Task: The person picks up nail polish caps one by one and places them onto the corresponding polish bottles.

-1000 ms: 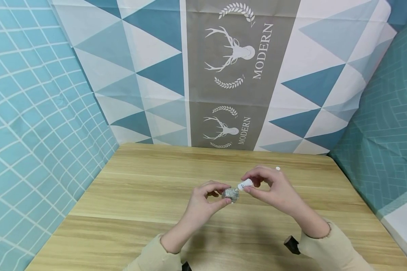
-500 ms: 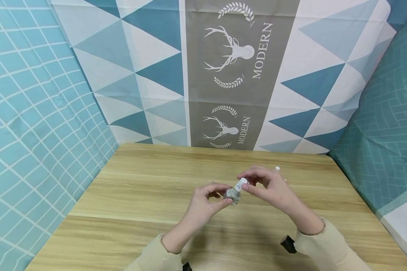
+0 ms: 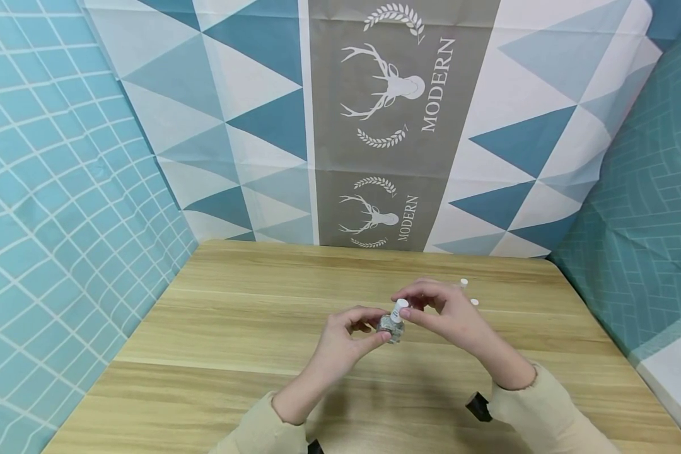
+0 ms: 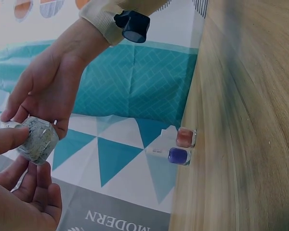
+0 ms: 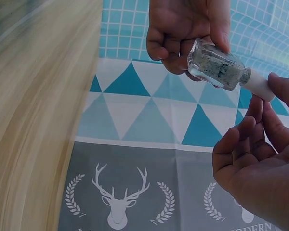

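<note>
A clear glass nail polish bottle (image 5: 216,66) with speckled grey-green contents is held between the thumb and fingers of my left hand (image 3: 346,333), above the middle of the table. My right hand (image 3: 447,310) pinches its white cap (image 5: 259,84) between thumb and fingers. The cap meets the bottle's neck in the right wrist view, where a short speckled stretch of neck shows between them. Seen from the head, bottle and cap stand slightly tilted, cap upward. The left wrist view shows the bottle's base, with the cap mostly hidden.
Behind my right hand, a reddish nail polish bottle (image 4: 185,137) and a purple one (image 4: 179,155) stand side by side on the wooden table (image 3: 232,315). Both have white caps. Patterned cloth (image 3: 261,157) hangs along the table's back and sides.
My right hand has moved left and brought the cap from beside the bottle's neck onto it, turning it more upright. The left hand has stayed nearly still, tipping the bottle slightly.
</note>
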A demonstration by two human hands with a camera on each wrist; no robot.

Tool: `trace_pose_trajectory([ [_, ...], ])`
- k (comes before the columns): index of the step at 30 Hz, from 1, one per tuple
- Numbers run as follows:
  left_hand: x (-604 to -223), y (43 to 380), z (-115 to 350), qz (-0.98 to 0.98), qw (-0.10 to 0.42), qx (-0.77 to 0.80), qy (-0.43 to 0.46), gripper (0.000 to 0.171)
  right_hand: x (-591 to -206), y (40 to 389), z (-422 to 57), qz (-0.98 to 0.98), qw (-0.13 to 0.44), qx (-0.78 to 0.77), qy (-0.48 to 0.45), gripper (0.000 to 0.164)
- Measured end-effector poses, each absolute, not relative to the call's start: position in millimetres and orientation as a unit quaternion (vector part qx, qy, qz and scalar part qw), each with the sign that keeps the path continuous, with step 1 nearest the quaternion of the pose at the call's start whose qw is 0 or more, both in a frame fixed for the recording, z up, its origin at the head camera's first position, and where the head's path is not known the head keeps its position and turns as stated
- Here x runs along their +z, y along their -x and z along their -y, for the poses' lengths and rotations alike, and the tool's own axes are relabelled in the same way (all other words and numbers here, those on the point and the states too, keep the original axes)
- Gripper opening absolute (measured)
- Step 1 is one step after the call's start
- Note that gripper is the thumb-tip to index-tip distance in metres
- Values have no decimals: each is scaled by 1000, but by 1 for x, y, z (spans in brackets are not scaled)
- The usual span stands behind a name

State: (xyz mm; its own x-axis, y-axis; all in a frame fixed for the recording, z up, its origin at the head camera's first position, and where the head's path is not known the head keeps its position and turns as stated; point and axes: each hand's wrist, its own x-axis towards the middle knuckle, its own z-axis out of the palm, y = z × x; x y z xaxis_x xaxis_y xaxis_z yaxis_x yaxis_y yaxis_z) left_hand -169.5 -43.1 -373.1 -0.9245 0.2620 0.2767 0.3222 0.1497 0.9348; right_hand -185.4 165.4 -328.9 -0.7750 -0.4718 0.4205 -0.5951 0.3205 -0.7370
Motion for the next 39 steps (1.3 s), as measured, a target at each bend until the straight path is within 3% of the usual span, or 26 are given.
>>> trace_pose_trajectory([
  [12,-376,170,41,733,29,-644,217,28,-333,189,-162,809,59,488,-323,16],
  [39,-362,161,36,734,25,-654,182,26,-337,193,-156,806,61,513,-289,13],
])
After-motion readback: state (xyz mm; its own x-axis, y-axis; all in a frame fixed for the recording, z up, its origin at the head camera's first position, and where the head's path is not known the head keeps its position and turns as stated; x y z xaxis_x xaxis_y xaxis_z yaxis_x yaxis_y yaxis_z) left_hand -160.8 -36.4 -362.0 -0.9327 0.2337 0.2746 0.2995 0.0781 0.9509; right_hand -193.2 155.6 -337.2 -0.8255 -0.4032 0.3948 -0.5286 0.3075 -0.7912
